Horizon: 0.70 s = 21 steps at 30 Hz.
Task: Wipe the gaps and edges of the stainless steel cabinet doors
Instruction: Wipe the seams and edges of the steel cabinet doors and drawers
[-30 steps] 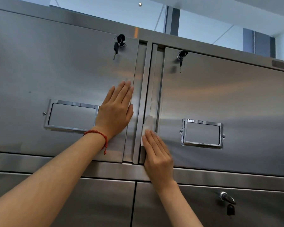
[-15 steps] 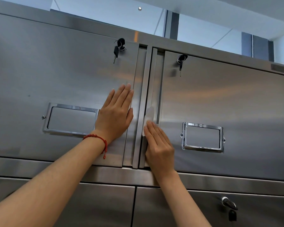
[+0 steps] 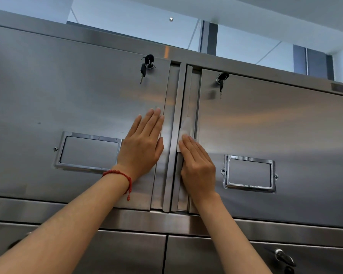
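Observation:
Two stainless steel upper cabinet doors face me, the left door (image 3: pixel 67 99) and the right door (image 3: pixel 275 125), split by a vertical gap with raised edge strips (image 3: pixel 176 115). My left hand (image 3: pixel 141 147) lies flat with straight fingers on the left door beside the gap. My right hand (image 3: pixel 197 165) presses a white wipe (image 3: pixel 185 126) with straight fingers into the recessed edge of the right door. Part of the wipe sticks out above the fingertips; the rest is hidden under the hand.
Keys hang in the left door's lock (image 3: pixel 147 65) and in the right door's lock (image 3: pixel 221 80). Each door carries a chrome label frame, the left frame (image 3: pixel 88 152) and the right frame (image 3: pixel 249 174). Lower doors sit below a horizontal rail (image 3: pixel 166 220), one with a latch (image 3: pixel 283 256).
My right hand has slid the wipe upward along the right door's edge. The left hand has stayed flat on the left door.

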Each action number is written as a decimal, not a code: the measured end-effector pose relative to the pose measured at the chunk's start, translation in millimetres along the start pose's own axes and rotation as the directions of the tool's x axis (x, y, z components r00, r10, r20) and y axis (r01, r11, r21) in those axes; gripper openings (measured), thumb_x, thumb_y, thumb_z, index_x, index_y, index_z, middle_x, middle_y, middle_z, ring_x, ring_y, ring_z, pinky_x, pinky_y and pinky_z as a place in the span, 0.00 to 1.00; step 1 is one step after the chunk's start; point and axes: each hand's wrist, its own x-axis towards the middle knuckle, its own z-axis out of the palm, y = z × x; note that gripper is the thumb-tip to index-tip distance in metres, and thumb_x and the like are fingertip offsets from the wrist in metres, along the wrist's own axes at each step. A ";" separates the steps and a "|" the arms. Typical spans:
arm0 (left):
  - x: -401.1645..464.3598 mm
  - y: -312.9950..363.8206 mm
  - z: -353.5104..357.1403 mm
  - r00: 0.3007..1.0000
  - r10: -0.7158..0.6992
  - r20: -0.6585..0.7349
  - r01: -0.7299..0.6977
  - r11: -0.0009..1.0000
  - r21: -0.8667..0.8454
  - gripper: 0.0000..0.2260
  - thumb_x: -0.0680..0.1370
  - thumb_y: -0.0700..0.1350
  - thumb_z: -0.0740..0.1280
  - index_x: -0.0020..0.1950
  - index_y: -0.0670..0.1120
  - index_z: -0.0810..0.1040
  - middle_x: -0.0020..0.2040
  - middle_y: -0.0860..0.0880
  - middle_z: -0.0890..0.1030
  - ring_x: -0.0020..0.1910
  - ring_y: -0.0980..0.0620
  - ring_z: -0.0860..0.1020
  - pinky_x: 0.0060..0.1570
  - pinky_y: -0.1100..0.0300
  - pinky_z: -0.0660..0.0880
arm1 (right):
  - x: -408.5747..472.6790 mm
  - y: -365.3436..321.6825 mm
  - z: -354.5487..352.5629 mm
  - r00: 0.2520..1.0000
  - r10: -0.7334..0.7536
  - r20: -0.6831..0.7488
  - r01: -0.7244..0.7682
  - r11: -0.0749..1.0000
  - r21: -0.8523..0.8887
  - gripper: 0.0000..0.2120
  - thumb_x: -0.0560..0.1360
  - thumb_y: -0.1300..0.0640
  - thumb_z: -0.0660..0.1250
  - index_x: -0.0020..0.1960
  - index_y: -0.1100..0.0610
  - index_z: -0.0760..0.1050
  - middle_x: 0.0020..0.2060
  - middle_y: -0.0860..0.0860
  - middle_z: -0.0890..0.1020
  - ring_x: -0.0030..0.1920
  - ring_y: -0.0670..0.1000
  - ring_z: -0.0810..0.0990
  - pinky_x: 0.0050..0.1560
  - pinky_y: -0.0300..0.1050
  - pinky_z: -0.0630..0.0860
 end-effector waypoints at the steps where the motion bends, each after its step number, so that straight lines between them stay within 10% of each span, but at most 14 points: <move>1: 0.0 0.2 -0.3 1.000 0.001 0.001 -0.001 1.000 0.005 0.22 0.79 0.44 0.56 0.71 0.36 0.65 0.71 0.38 0.65 0.72 0.41 0.63 0.70 0.44 0.61 | 2.6 1.0 0.7 1.000 0.002 0.001 -0.002 1.000 0.002 0.23 0.59 0.80 0.71 0.53 0.68 0.80 0.53 0.62 0.81 0.55 0.59 0.81 0.60 0.53 0.74; 21: 1.2 -0.6 0.7 1.000 0.013 -0.014 -0.012 0.999 0.030 0.24 0.78 0.47 0.53 0.70 0.36 0.68 0.70 0.38 0.67 0.71 0.41 0.65 0.68 0.42 0.63 | 59.3 24.9 18.4 1.000 -0.003 0.001 0.003 1.000 0.010 0.19 0.63 0.74 0.75 0.54 0.68 0.80 0.52 0.63 0.82 0.53 0.59 0.82 0.57 0.54 0.77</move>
